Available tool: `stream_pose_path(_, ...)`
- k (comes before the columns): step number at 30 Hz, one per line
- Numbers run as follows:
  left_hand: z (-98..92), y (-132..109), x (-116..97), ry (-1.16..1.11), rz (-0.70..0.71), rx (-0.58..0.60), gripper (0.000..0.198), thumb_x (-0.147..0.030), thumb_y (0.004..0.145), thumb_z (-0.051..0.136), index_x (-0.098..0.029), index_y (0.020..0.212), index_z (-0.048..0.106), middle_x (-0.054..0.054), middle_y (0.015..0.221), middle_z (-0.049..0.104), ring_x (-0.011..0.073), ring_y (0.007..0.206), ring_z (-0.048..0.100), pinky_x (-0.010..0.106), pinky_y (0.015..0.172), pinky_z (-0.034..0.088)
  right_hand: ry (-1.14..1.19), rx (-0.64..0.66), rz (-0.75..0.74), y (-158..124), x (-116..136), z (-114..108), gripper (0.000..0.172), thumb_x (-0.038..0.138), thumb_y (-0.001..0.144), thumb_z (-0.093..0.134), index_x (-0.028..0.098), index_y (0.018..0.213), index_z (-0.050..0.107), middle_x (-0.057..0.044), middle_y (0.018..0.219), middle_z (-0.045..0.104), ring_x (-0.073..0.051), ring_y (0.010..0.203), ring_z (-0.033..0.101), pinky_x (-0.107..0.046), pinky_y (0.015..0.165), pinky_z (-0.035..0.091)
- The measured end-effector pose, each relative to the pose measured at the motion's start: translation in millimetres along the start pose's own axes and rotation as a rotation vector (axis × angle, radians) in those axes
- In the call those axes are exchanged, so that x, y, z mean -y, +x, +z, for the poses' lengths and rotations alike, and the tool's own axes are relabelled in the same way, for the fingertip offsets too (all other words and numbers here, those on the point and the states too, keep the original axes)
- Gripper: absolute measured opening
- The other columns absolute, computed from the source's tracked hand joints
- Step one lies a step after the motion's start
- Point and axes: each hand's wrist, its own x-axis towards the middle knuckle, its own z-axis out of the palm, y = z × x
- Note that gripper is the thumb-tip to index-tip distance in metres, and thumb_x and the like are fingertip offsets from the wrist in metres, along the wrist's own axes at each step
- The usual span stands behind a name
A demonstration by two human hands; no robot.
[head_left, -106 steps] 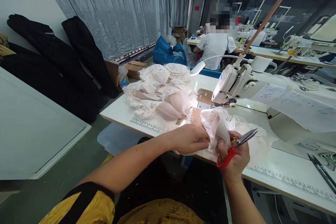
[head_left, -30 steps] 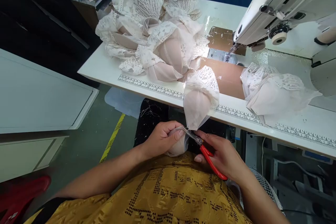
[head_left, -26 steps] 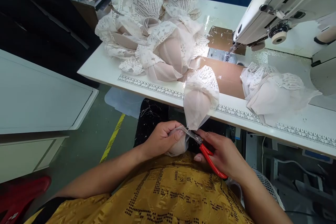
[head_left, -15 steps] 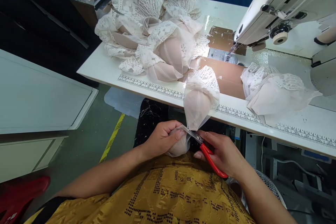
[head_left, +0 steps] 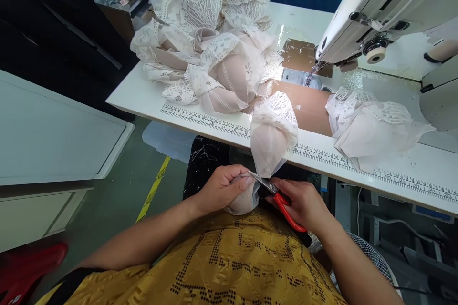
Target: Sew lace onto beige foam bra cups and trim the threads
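Beige padding under sheer white mesh forms the lower cup (head_left: pixel 243 198), seen in the head view, bunched and rounded in the left hand (head_left: pixel 226 187) just above the lap, its loose mesh rim folded and slightly creased. Thumb and forefinger of that hand pinch the mesh near the seam. Right-hand fingers are wrapped round the red handles of the scissors (head_left: pixel 288 210), whose metal tips point left and lie at the pinched cloth; how far the blades are parted is too small to tell. Just above them the upper cup (head_left: pixel 269 145), lace at its top and a pale seam down its middle, hangs over the front edge of the surface (head_left: pixel 132 90), its pointed end reaching down to the blades; whether the two cups are joined cannot be told. Between that edge and the yellow shirt (head_left: pixel 229 257) runs a narrow gap, and both hands sit within it. A printed ruler (head_left: pixel 211 124) follows the front edge. Left of the upper cup a lace heap (head_left: pixel 214 47) spreads to the far side; well to the right lies a smaller stack (head_left: pixel 382 128), with a brown strip (head_left: pixel 313 109) showing between. The sewing machine (head_left: pixel 361 14) overhangs behind that opening, its needle end above the metal plate.
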Motion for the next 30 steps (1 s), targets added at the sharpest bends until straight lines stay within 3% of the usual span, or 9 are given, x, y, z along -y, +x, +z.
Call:
stream_pose_path(12,-1.3,3.5,-0.4,0.006,-0.019,0.016,0.031,-0.037,0.087,0.056,-0.009,0.083,0.067,0.000,0.066,0.055,0.0085,0.059,0.041,0.018,0.053,0.031,0.079,0.042,0.013,5.2,2.1,-5.6,0.038,0.046,0.089,0.059,0.018,0.114,0.060,-0.004,0.083,0.068,-0.016,0.069,0.062,-0.024,0.061,0.041)
stream_pose_path(16,-1.2,4.1,-0.6,0.000,-0.011,0.010,0.031,-0.037,0.087,0.056,-0.009,0.079,0.066,-0.001,0.063,0.053,0.0080,0.057,0.040,0.018,0.053,0.031,0.120,0.015,-0.003,6.2,1.1,-2.0,0.032,0.043,0.090,0.058,0.019,0.109,0.061,-0.003,0.078,0.067,-0.015,0.065,0.060,-0.023,0.058,0.039)
stream_pose_path(24,-4.4,8.9,3.5,-0.030,0.030,-0.005,0.022,-0.030,0.088,0.058,-0.010,0.085,0.068,0.000,0.069,0.060,0.0081,0.061,0.047,0.017,0.057,0.037,0.189,-0.185,-0.074,-0.2,-8.8,15.3,0.027,0.039,0.088,0.062,0.018,0.105,0.061,0.000,0.068,0.064,-0.013,0.056,0.057,-0.022,0.055,0.041)
stream_pose_path(30,-8.6,13.3,7.7,-0.035,0.097,0.035,0.020,-0.027,0.089,0.059,-0.011,0.089,0.071,0.007,0.089,0.067,0.0153,0.083,0.061,0.024,0.076,0.046,0.411,-0.412,0.066,-7.3,-6.3,24.0,0.030,0.032,0.085,0.064,0.022,0.112,0.058,0.003,0.069,0.060,-0.012,0.056,0.054,-0.022,0.054,0.045)
